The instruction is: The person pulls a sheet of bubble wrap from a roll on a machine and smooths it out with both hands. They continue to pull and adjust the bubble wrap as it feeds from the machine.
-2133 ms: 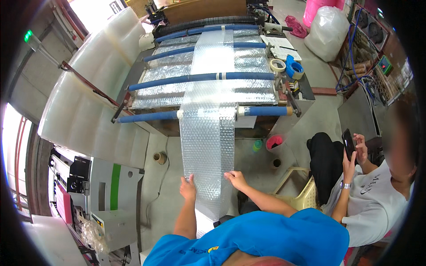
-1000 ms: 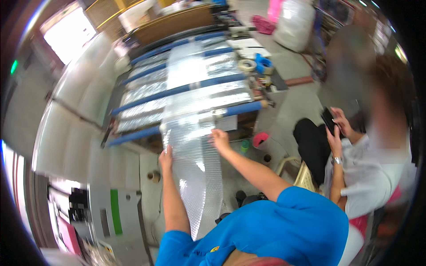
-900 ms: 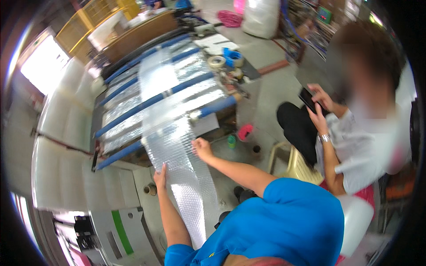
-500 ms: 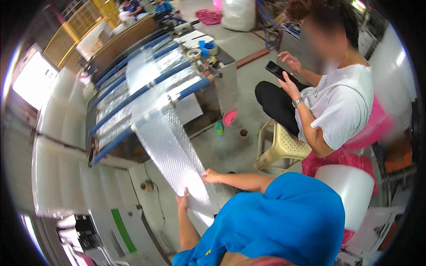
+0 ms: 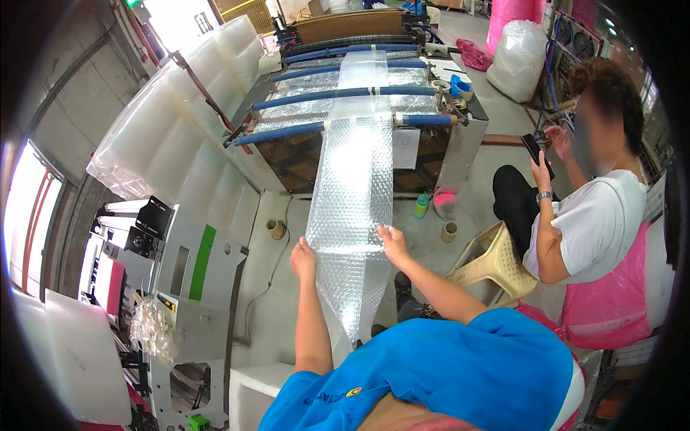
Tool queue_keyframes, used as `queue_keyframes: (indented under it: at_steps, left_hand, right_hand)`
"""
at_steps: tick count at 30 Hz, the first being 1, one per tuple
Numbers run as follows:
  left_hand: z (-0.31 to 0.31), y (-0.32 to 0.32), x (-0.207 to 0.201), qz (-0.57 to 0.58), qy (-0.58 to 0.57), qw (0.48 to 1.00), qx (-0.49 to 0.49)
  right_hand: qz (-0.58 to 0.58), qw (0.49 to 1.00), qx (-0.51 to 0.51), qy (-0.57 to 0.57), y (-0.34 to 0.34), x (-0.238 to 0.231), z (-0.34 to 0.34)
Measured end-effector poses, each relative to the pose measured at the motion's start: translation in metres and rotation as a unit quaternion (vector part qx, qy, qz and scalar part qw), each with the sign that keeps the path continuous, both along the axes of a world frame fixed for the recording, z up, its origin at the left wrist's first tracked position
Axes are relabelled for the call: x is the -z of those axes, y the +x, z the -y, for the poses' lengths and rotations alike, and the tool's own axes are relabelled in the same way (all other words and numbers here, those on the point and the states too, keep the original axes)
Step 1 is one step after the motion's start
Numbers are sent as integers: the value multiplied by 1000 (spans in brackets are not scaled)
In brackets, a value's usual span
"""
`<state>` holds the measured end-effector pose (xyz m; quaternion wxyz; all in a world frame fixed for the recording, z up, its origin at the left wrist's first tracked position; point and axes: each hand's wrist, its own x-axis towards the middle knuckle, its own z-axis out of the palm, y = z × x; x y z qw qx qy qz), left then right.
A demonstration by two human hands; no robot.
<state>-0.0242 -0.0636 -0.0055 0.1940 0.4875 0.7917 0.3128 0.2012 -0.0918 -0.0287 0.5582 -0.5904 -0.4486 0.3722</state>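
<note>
A long strip of clear bubble wrap [image 5: 352,179] runs from the machine's blue rollers [image 5: 287,133] toward me and hangs down in front of my body. My left hand [image 5: 304,257] is closed on its left edge. On the opposite edge, my right hand [image 5: 392,243] grips with thumb and fingers at about the same height. Between the two hands the film is spread wide, with a bright crease across it. Below them it narrows to a point near my shirt.
A person [image 5: 586,223] with a phone [image 5: 535,151] sits at right on a cream plastic stool [image 5: 496,266]. A green bottle [image 5: 421,206] and a cardboard tube [image 5: 448,231] stand on the floor. At left are a grey machine [image 5: 194,287] and large bubble-wrap rolls [image 5: 172,136].
My view has turned, so the machine now lies straight ahead. My hands have moved farther apart, and the bubble wrap between them is spread wider. The seated person still holds the phone.
</note>
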Motion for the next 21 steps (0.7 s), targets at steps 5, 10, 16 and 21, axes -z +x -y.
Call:
queue_keyframes:
  at_steps: [5, 10, 16, 21]
  left_hand:
    - [8, 8, 7, 106, 26, 994, 4]
    - [8, 18, 15, 55, 48, 996, 42]
    - [-14, 0, 76, 65, 0, 988, 137]
    - [-29, 6, 109, 135, -45, 983, 114]
  right_hand:
    - [47, 999, -4, 19, 8, -3, 4]
    - [49, 999, -18, 5, 16, -3, 7]
    - [6, 993, -60, -105, 27, 47, 0]
    - [63, 967, -108, -220, 43, 68, -11]
